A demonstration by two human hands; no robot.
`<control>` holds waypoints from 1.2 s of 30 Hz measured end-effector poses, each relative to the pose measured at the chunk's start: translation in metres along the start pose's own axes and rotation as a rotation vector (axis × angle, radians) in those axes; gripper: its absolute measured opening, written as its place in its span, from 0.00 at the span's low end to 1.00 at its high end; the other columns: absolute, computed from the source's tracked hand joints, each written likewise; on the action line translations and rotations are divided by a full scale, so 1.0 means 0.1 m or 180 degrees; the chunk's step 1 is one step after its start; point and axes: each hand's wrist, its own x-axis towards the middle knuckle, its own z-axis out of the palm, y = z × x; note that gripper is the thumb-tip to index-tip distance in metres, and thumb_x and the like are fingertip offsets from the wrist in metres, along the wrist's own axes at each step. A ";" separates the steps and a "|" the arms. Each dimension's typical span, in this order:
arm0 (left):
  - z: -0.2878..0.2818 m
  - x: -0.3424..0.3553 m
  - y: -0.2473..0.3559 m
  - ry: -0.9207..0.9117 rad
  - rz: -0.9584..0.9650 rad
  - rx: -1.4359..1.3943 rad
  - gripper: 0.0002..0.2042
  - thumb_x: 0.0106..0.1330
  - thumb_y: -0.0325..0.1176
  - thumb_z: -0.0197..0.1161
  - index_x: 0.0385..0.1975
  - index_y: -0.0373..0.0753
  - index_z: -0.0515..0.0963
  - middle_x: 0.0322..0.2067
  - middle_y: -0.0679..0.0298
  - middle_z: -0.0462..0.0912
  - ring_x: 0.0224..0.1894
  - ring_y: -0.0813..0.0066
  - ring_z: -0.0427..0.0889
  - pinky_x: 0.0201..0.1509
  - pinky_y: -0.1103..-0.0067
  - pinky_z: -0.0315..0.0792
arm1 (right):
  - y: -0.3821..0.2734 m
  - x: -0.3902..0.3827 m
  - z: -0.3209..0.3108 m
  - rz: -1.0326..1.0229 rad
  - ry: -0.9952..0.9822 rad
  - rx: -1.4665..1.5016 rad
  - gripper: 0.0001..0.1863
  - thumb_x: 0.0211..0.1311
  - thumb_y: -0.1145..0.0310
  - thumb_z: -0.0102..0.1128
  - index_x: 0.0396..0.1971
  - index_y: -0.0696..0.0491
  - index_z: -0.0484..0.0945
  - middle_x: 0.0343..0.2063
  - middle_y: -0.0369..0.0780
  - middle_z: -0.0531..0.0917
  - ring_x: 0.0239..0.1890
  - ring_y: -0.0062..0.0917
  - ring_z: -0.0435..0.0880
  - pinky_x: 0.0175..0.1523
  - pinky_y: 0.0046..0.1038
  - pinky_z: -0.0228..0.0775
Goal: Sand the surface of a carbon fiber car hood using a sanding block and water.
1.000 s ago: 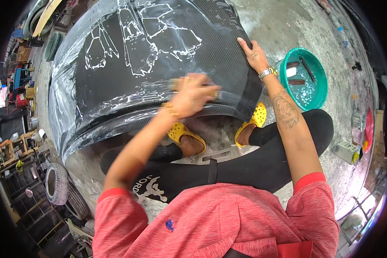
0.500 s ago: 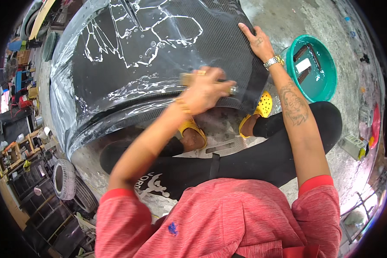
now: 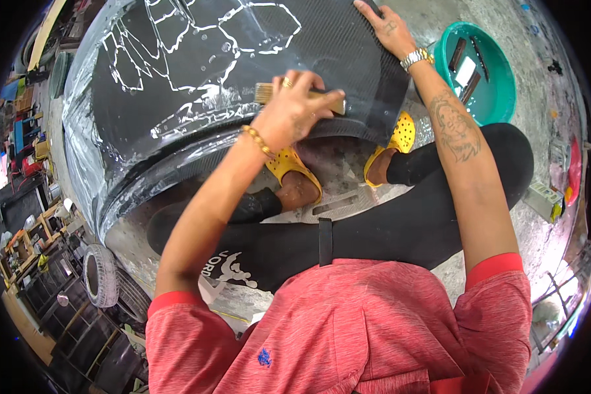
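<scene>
My left hand is closed around a sanding block, tan with a dark layer, pressed to the wet surface near the panel's close edge. Beneath it lies a large curved black panel with a carbon-fibre weave, shaped like a car hood. White soapy water runs in lines and puddles over its left half. At the panel's right edge my right hand holds on, thumb on top and the other fingers partly hidden over the side.
A green basin of water, with dark strips and a white rectangular piece in it, stands right of the panel. Plastic sheeting hangs along the panel's left side. Tyres lie at left. My yellow clogs are under the near edge.
My left hand, blurred before, has shifted a little left with the block and now shows sharply. My right hand keeps its hold on the panel's edge. The whole view has tilted slightly.
</scene>
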 end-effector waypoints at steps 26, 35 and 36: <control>-0.68 -0.68 -0.17 -0.0098 0.0177 0.0781 0.25 0.62 0.35 0.71 0.62 0.52 0.80 0.53 0.72 0.80 0.48 0.60 0.75 0.51 0.65 0.69 | -0.61 -0.16 -0.65 0.0275 -0.0380 0.0288 0.30 0.75 0.43 0.49 0.61 0.51 0.78 0.42 0.62 0.82 0.47 0.56 0.83 0.53 0.45 0.75; -0.50 -0.46 -0.11 0.0012 0.0370 0.0546 0.25 0.61 0.35 0.71 0.61 0.51 0.80 0.54 0.73 0.79 0.49 0.61 0.75 0.53 0.65 0.69 | 0.49 0.31 0.02 0.0047 -0.0037 -0.0188 0.23 0.77 0.57 0.48 0.69 0.35 0.71 0.39 0.59 0.79 0.41 0.55 0.83 0.49 0.46 0.76; -0.61 -0.56 -0.09 -0.0100 0.0231 0.0749 0.26 0.60 0.35 0.72 0.61 0.52 0.80 0.54 0.73 0.80 0.49 0.61 0.75 0.53 0.65 0.69 | 0.46 0.29 0.05 0.0042 -0.0051 -0.0174 0.23 0.77 0.57 0.48 0.69 0.35 0.71 0.39 0.59 0.79 0.41 0.55 0.83 0.49 0.46 0.76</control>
